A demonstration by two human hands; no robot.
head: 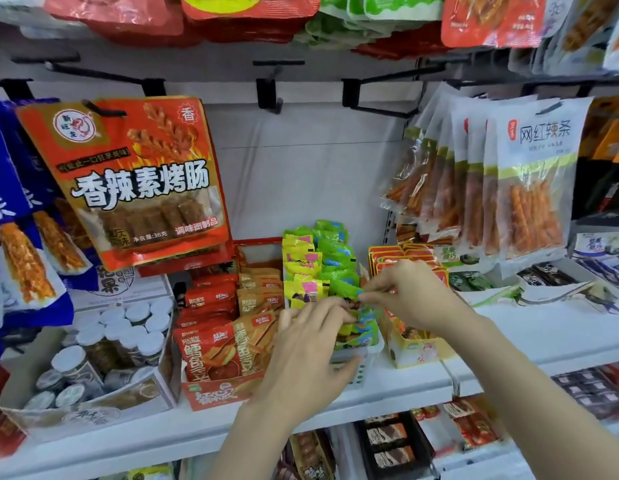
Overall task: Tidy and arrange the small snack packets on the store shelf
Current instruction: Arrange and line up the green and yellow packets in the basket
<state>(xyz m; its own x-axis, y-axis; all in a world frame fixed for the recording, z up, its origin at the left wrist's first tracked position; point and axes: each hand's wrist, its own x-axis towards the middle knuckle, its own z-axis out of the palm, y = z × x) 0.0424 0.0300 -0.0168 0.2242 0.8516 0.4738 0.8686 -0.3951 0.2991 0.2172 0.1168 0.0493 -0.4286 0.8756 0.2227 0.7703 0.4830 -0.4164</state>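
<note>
The small green packets (339,268) stood in rows in a white basket (361,355) near the front edge of the shelf (387,393), with yellow packets (299,261) just beside them. Both hands were at the front of the basket. The right hand (408,292) pinched a green packet by its top edge. The left hand (311,344) had curled fingers on the front packets. The packets looked light, thin and crinkly, and probably slippery. The crimped top edge looked like the best place to hold.
</note>
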